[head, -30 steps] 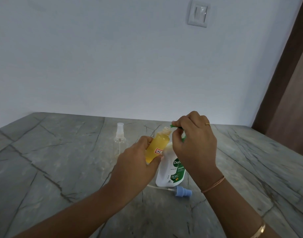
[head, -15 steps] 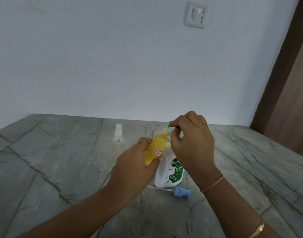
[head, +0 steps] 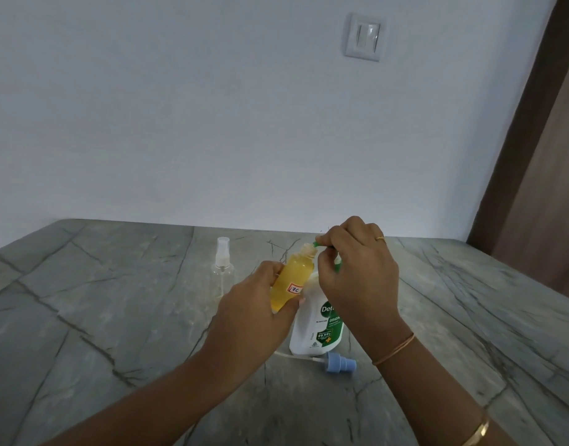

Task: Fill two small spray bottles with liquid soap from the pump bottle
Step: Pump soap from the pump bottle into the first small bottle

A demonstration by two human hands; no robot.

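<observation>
Two bare hands meet above the middle of a grey, dark-veined stone tabletop [head: 115,317]. The left hand [head: 254,313] has its fingers and thumb wrapped round a small clear plastic spray bottle filled with yellow liquid [head: 293,278]. This bottle has no sprayer on it and is held off the table, tilted so its open neck leans up and to the right.

The neck sits just beneath the nozzle tip of the green pump head [head: 317,243]. The right hand [head: 357,278] curls over that pump head and hides most of it. Whether soap is coming out cannot be told.

The pump head belongs to a white plastic pump bottle with a green label [head: 318,329], which stands upright on the table just right of the held bottle.

A pale blue sprayer cap with a thin white dip tube [head: 339,363] lies on its side just near of the pump bottle's base. Farther left, apart from the hands, stands a second small clear spray bottle with a white sprayer fitted [head: 223,268], seemingly empty.
</observation>
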